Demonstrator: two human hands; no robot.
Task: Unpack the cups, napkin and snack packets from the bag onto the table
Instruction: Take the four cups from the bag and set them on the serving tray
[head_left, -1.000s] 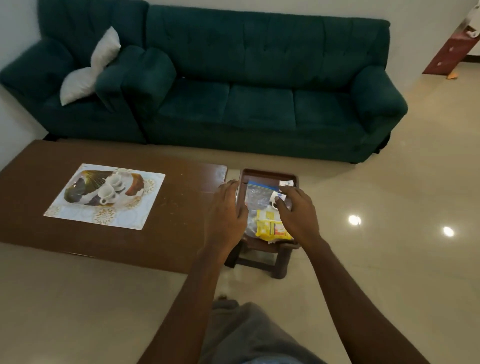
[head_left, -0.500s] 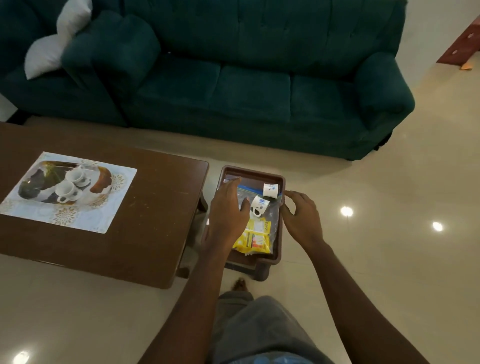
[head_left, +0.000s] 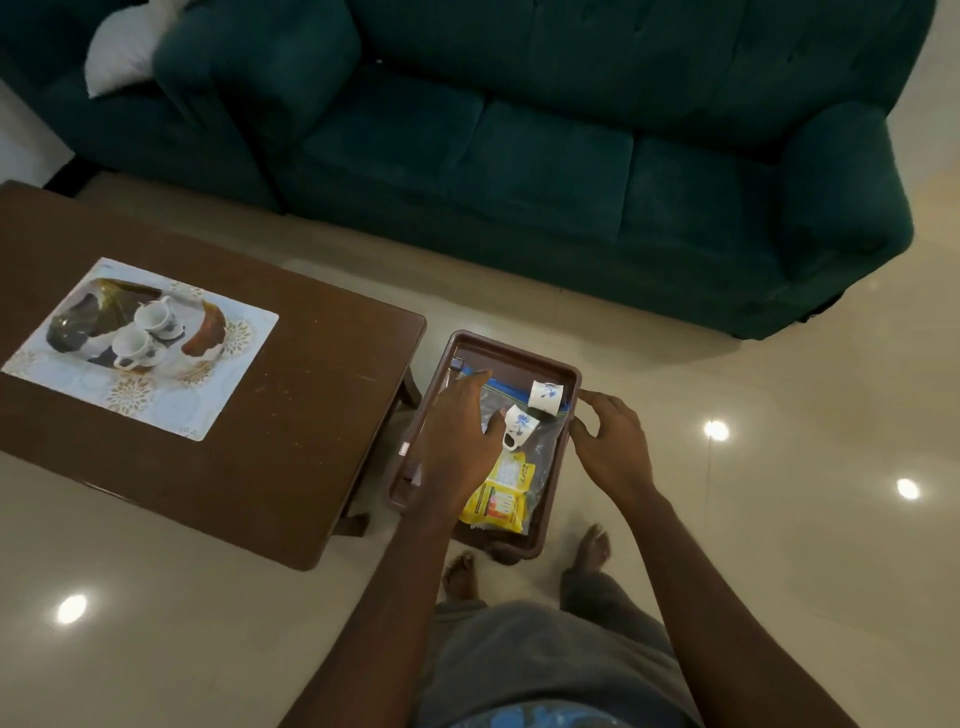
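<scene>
Brown wooden coffee table (head_left: 291, 395) bearing one printed placemat (head_left: 140, 345); beside its right end, a small brown stool with tray-like top (head_left: 519, 353), holding a clear zip bag (head_left: 545, 441) containing two white cups on their sides and yellow snack packets (head_left: 501, 493).

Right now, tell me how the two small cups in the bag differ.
The far cup lies by the tray's far right corner; the near cup lies nearer the middle, beside the left hand. The near cup shows its dark open mouth toward the yellow snack packets; the far cup shows only its side. Both are white with blue flower prints, tipped over inside the clear bag.
</scene>
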